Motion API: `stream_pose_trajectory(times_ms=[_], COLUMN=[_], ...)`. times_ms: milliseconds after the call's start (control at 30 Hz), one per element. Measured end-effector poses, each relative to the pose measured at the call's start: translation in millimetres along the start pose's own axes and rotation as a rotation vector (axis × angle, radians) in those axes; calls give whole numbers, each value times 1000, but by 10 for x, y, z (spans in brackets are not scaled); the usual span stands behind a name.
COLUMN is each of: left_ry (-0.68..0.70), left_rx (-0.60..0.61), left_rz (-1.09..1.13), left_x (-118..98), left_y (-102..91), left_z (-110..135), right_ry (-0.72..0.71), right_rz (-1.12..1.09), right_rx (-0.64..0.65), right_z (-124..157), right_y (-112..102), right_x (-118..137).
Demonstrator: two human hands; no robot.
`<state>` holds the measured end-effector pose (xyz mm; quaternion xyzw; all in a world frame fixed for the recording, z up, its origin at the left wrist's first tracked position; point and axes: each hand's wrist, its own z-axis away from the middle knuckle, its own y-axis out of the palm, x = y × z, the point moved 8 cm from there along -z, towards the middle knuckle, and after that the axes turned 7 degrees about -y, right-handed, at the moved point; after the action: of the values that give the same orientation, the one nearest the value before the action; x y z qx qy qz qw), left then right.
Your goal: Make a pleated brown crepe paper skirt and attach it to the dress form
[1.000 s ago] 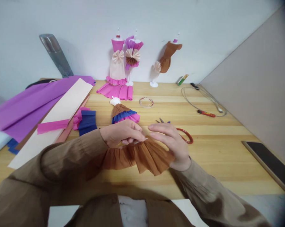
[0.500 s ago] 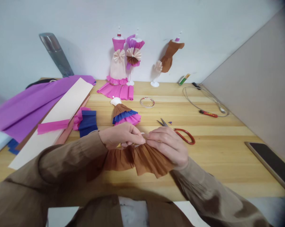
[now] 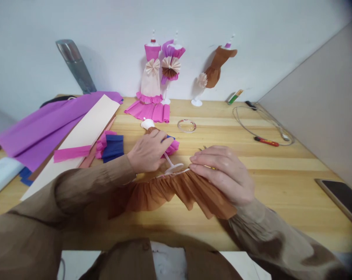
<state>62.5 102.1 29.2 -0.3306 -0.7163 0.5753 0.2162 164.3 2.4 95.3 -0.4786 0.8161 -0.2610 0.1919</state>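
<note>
My left hand (image 3: 150, 151) is closed round the skirt of a small dress-form mannequin (image 3: 147, 124), which lies tilted on the table. Its white stem and round base (image 3: 173, 168) stick out below my fingers, and pink and blue ruffles show past them. Between thumb and fingers, my right hand (image 3: 222, 173) pinches the top edge of a gathered strip of brown crepe paper (image 3: 176, 190). The strip hangs in pleats toward me, its left end in shadow beneath my left forearm. Behind my right hand the scissors are mostly hidden; only the blade tips (image 3: 203, 148) show.
Purple crepe paper (image 3: 47, 128), a cream sheet (image 3: 88, 124) and a folded blue piece (image 3: 114, 147) lie left. Dressed mannequins (image 3: 151, 81) stand by the wall. A clear ring (image 3: 187, 125), cable (image 3: 237, 118), glue stick (image 3: 236, 97) and phone (image 3: 342, 200) are also about.
My left hand has let go of the brown strip's edge and moved up and left onto the mannequin. My right hand has shifted slightly right with the strip, now covering most of the scissors.
</note>
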Motion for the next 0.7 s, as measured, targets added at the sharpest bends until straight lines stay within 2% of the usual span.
stream_pose_trajectory(times_ms=[167, 333, 467, 567, 633, 700], left_ry=[70, 85, 100, 110, 85, 27], left_rx=[-15, -52, -120, -119, -116, -143], left_rz=[-133, -228, -305, -309, -270, -214], left_x=[-77, -78, -86, -49, 18, 108], left_y=[91, 156, 192, 218, 206, 156], left_z=[-99, -135, -120, -125, -144, -170], right_ry=[84, 130, 305, 458, 540, 593], right_rz=[-35, -93, -155, -202, -233, -250], right_rx=[-90, -141, -151, -185, -207, -175], right_z=[-37, 128, 337, 533, 668, 774], right_y=[47, 188, 316, 420, 490, 577], right_x=[-102, -272, -514, -711, -830, -918])
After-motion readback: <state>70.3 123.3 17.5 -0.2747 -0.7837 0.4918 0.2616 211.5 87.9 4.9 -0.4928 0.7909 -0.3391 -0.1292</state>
